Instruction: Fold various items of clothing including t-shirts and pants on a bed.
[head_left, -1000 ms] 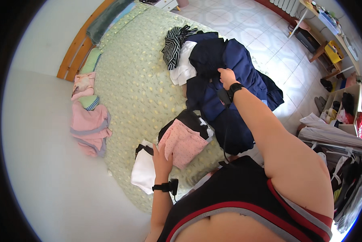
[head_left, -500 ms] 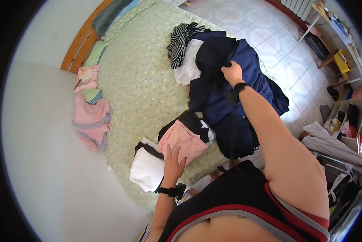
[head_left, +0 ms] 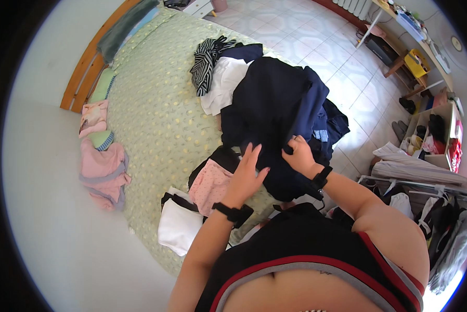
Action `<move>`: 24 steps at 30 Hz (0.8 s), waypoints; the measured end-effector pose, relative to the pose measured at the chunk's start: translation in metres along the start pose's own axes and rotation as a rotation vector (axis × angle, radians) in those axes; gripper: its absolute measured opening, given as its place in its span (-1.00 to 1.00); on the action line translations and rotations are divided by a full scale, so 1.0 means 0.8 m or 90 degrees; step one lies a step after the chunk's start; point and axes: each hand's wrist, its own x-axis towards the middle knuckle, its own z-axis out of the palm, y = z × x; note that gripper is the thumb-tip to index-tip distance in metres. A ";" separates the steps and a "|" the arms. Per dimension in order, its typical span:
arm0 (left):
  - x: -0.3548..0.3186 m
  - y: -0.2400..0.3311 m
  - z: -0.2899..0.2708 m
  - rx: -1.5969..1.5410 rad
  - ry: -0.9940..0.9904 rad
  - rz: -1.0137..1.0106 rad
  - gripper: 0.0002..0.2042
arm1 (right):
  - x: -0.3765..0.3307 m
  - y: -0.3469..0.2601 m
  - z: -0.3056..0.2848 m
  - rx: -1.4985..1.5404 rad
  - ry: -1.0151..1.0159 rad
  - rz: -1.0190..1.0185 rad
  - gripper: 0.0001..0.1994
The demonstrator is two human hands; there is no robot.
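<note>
A green patterned bed carries the clothes; a dark navy garment lies spread toward its right side; left of that, a folded pink dotted cloth is partly hidden by the left hand, its grip open, contact unclear; the right hand's grip closes on the navy garment.

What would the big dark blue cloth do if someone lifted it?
The dark blue cloth would probably droop, since it lies in soft folds. It might feel heavier than the pink cloth, because it spreads much wider.
</note>
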 end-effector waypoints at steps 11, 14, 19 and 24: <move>0.126 -0.001 0.050 -0.051 -0.025 -0.074 -0.21 | -0.002 -0.014 -0.016 0.083 -0.088 -0.204 -0.80; 0.142 -0.017 0.034 -0.090 -0.026 -0.241 -0.57 | 0.024 0.020 -0.027 0.244 -0.053 -0.220 -0.86; 0.153 -0.111 -0.017 -0.222 0.279 -0.243 -0.74 | 0.125 0.149 -0.068 -0.038 0.463 0.129 -0.25; 0.105 -0.092 -0.027 -0.034 0.282 -0.168 -0.77 | 0.147 0.143 -0.111 0.244 0.055 0.247 -0.34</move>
